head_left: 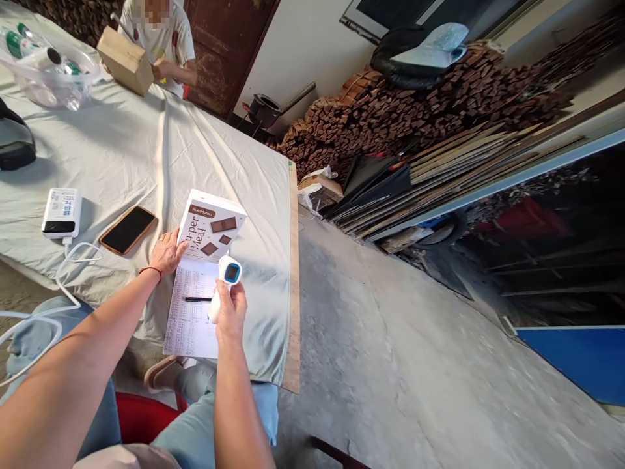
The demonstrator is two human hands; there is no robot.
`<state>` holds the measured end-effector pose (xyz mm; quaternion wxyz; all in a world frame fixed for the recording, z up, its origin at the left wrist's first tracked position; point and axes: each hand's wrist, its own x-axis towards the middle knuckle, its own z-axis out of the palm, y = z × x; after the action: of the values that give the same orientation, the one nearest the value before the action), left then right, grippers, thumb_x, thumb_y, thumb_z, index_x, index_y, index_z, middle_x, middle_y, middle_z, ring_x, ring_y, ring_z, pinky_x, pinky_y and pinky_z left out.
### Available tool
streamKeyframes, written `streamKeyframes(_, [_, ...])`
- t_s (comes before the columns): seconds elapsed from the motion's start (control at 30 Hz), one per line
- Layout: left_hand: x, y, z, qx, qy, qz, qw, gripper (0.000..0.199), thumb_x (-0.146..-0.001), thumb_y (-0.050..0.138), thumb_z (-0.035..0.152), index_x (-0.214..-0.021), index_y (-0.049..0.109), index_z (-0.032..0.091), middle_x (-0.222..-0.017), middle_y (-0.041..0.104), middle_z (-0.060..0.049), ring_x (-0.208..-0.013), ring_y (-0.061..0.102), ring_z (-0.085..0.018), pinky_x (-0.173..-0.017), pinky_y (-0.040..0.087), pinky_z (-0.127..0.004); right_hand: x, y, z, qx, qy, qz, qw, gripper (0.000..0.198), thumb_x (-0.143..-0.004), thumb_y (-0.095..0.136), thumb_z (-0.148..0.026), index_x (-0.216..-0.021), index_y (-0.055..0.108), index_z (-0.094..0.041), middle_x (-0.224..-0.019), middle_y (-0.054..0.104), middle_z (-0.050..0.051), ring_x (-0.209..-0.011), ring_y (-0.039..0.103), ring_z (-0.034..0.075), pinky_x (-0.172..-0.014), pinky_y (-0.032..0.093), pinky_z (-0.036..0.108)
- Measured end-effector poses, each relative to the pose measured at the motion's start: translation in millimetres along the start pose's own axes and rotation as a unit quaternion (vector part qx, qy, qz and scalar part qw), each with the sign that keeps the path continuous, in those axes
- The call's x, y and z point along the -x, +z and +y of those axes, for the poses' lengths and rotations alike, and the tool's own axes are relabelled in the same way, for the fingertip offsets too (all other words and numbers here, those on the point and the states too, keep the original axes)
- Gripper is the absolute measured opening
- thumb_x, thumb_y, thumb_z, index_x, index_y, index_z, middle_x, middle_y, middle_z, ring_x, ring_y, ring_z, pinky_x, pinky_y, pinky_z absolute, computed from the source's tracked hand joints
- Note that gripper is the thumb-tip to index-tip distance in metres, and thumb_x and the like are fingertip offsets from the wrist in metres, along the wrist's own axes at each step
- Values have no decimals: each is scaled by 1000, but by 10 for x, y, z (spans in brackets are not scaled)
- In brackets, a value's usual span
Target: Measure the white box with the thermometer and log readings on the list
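Observation:
My left hand (166, 251) grips the lower left edge of a white box (228, 212) with brown print, its thumb on the front. The box stands tilted on the table, at the top of a sheet of paper (188, 332) filled with small writing. In my right hand (231, 309), fingers closed around its handle, is a white handheld device (230, 270) with a small blue-rimmed screen turned toward me. The device is held just below the box, over the paper. A black pen (198, 299) lies on the paper, its right end hidden behind the device and hand.
On the cloth-covered table (215, 156) are a phone (127, 230), a white power bank (62, 213) with a cable, and a clear tub (53, 81) of bottles. Across the table a person (170, 49) handles a cardboard box (125, 60). Stacked firewood (332, 124) lines the wall.

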<state>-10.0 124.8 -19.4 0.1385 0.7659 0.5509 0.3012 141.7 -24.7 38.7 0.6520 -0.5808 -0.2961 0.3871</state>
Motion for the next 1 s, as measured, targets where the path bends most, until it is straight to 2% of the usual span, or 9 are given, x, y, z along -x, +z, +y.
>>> streamKeyframes(0.2, [0,-35,10,19,9,-9,1000,61,-99,26,51,-144,39,12,-133,58,-16,-124,51,-29,-110,35,-46,34,-190,32,42,-42,11,998,55,-74,68,-52,-114,59,-16,-101,69,8,-89,63,19,-80,48,32])
streamKeyframes(0.3, [-2,-100,27,45,16,-11,999,58,-98,28,46,-144,39,13,-132,58,-14,-125,50,-28,-110,36,-45,-68,-455,88,151,-83,38,984,61,-71,69,-53,-118,59,-15,-106,68,11,-92,63,21,-82,48,34])
streamKeyframes(0.47, [63,-222,57,77,30,-23,996,49,-94,35,40,-135,47,16,-132,57,-12,-126,48,-27,-110,37,-46,-366,-1053,225,412,-96,117,899,58,-70,66,-53,-113,65,-16,-98,66,11,-89,60,25,-79,44,36])
streamKeyframes(0.53, [184,-250,88,69,-8,-7,998,44,-93,40,38,-131,48,17,-128,58,-12,-124,49,-28,-108,38,-48,-447,-1216,278,470,-103,121,868,51,-72,65,-51,-111,67,-19,-97,65,11,-90,59,26,-79,43,37])
streamKeyframes(0.63, [474,-272,183,41,-75,61,994,38,-90,48,35,-123,47,17,-121,57,-14,-117,51,-30,-103,42,-51,-449,-1258,344,508,-189,121,832,41,-77,63,-45,-108,69,-18,-109,61,15,-99,55,28,-85,41,40])
streamKeyframes(0.7, [679,-281,281,28,-61,80,995,30,-89,49,31,-117,48,19,-115,58,-13,-111,54,-29,-99,45,-50,-383,-1154,379,513,-253,86,816,32,-83,59,-38,-106,71,-19,-112,59,13,-101,54,27,-89,39,40])
streamKeyframes(0.77, [839,-286,391,23,25,34,999,22,-89,47,25,-110,53,20,-114,59,-11,-111,54,-27,-99,46,-48,-301,-998,408,526,-281,7,803,25,-88,55,-31,-104,72,-22,-105,60,9,-97,54,23,-89,38,38])
streamKeyframes(0.87, [962,-279,531,5,132,-39,991,28,-92,44,25,-117,57,19,-128,58,-13,-125,49,-28,-107,41,-48,-225,-830,426,564,-278,-109,770,23,-90,53,-24,-102,73,-25,-96,61,6,-92,53,21,-87,37,36])
streamKeyframes(1.0, [1000,-253,593,4,160,-94,983,39,-94,40,25,-131,54,21,-137,57,-10,-131,46,-26,-112,38,-49,-287,-925,402,570,-285,-192,746,19,-92,52,-23,-96,71,-24,-91,65,5,-91,55,21,-84,37,34])
